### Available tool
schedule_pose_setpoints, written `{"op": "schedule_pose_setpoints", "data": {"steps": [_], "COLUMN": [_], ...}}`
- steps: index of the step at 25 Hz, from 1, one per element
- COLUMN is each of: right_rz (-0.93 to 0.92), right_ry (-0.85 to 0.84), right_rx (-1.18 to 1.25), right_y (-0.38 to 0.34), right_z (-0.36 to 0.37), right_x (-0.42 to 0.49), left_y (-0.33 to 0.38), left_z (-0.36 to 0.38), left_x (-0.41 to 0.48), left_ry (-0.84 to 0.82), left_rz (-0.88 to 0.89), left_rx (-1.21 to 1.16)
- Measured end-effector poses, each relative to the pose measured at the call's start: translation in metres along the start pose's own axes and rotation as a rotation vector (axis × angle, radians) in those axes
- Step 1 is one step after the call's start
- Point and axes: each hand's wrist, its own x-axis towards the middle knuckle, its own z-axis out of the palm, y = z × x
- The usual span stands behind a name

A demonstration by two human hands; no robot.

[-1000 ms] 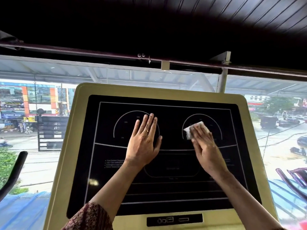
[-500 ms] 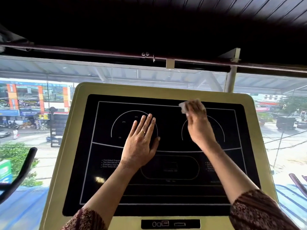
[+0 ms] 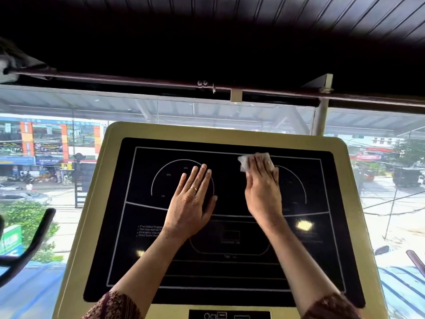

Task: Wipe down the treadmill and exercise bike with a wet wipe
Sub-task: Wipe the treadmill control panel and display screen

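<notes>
The fingers (image 3: 261, 165) of the right hand (image 3: 263, 192) lie straight and close together, pressing a white wet wipe (image 3: 245, 162) flat against the glass; they are not curled round it, and the crumpled wipe pokes out past the fingertips and to their left. It sits near the top of the black panel (image 3: 230, 268), right on the thin white border line and just left of the right-hand dial arc (image 3: 302, 187). The fingers (image 3: 199, 178) of the left hand (image 3: 190, 203) are likewise released, stretched out flat with the thumb spread to the side, the palm resting on the panel over the left dial arc (image 3: 158, 178). A gold ring (image 3: 194, 188) shows on one of them. The two hands are apart, with bare black panel between them. Both forearms reach up from the bottom edge, each ending in a patterned brown sleeve (image 3: 115, 305). The panel is set in the pale gold frame of the treadmill console (image 3: 96, 203), which tilts up toward the camera. To the left, off the console, a dark curved bar (image 3: 34, 245) rises. Beyond stands a window (image 3: 184, 111) looking onto a street (image 3: 34, 180) with shopfronts.
</notes>
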Motion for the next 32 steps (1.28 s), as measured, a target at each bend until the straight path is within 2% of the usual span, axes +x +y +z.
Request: {"op": "schedule_pose_setpoints", "data": {"steps": [1,3,5,8,11,14,18,21,23,25,27,28,29,32], "right_rz": [-0.022,-0.147,-0.279,-0.41,-0.304,-0.21,0.026,0.186,0.062,-0.13,-0.257,-0.277,-0.228,0.135], "right_ry": [0.015,-0.067,-0.174,-0.267,-0.287,-0.186,-0.099,0.025,0.022,-0.101,-0.188,-0.168,-0.126,0.055], "right_rx": [0.028,0.067,0.086,-0.031,-0.102,-0.166,-0.135,-0.041,0.042,0.143,0.152,0.12,0.085,0.063], "right_y": [-0.005,-0.013,-0.025,-0.041,-0.031,0.014,0.093,0.102,0.069,0.037,0.041,0.056,0.074,0.109], "right_z": [0.004,0.01,0.011,0.01,0.001,-0.015,-0.049,-0.049,-0.032,-0.018,-0.022,-0.03,-0.037,-0.05], "right_x": [-0.019,-0.034,-0.008,0.044,0.08,0.08,0.078,0.081,0.072,0.053,0.039,0.037,0.035,0.044], "left_y": [-0.001,-0.003,-0.005,-0.006,0.003,0.027,0.044,0.042,0.043,0.043,0.042,0.042,0.043,0.046], "left_z": [-0.001,-0.004,-0.005,-0.001,0.005,0.017,0.027,0.028,0.027,0.026,0.026,0.026,0.027,0.028], "left_x": [0.0,0.005,0.015,0.03,0.048,0.063,0.064,0.061,0.061,0.06,0.059,0.058,0.058,0.057], "left_ry": [0.007,0.029,0.052,0.06,0.072,0.057,0.026,0.02,0.021,0.027,0.038,0.042,0.045,0.043], "left_rz": [0.002,-0.004,-0.018,-0.019,-0.019,0.01,0.055,0.044,0.047,0.052,0.053,0.05,0.044,0.028], "left_rx": [-0.014,-0.033,-0.044,-0.037,-0.026,-0.034,0.0,0.014,0.018,0.023,0.02,0.014,0.011,0.018]}}
